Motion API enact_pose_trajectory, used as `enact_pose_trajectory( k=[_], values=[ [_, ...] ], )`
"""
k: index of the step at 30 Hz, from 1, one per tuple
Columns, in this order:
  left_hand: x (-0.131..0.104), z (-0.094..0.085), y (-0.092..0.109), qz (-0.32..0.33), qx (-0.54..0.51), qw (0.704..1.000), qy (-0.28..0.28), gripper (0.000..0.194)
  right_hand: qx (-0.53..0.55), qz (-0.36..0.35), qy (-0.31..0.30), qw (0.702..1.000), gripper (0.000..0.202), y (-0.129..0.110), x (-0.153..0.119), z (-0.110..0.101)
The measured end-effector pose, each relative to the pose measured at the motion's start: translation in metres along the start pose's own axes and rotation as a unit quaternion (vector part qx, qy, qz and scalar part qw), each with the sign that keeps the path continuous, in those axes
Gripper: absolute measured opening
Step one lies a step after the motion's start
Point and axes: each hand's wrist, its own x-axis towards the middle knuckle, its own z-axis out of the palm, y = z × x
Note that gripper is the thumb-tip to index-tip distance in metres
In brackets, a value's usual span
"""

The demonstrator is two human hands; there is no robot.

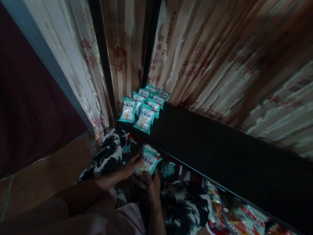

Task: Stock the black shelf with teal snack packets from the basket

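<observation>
Green snack packets (144, 117) stand at the black shelf's (211, 148) end.

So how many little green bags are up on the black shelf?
8 that I can see, on the black shelf: four in the left row, four in the right row, both running back toward the curtain. More may be hidden.

Small packs (145, 119) stand in 2 rows, front to back, at the L end of the tabletop (211, 148). Curtain (206, 63) hangs behind, w/ a post (151, 39) near the rear packs. Before the L end, 1 held pack (149, 162) is btwn left hand (131, 168) & right hand (152, 185); lower packs (169, 169) lie R of it, below tabletop lvl. Large bags (251, 224) lie farther R, below the front edge.
</observation>
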Motion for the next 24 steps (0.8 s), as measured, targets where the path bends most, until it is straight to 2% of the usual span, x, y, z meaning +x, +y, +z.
enact_pose_trajectory(
  k=[5, 10, 17, 24],
  values=[
    [0.000, 0.002, 0.008, 0.047, 0.015, 0.999, -0.009, 0.047, 0.011, -0.017, -0.023, 1.000, 0.051, 0.000, 0.000, 0.001],
    [0.001, 0.004, 0.009, 0.075, 0.021, 0.997, -0.028, 0.047, 0.006, -0.039, -0.013, 0.999, 0.059, 0.002, 0.002, 0.000],
    [0.002, 0.009, 0.014, 0.025, 0.020, 0.999, 0.024, 0.050, -0.001, -0.062, -0.001, 0.998, 0.064, 0.008, 0.004, -0.003],
    [0.012, 0.018, 0.026, 0.058, 0.034, 0.998, 0.022, 0.055, -0.040, -0.081, 0.027, 0.996, 0.069, -0.002, 0.007, -0.005]
  ],
)
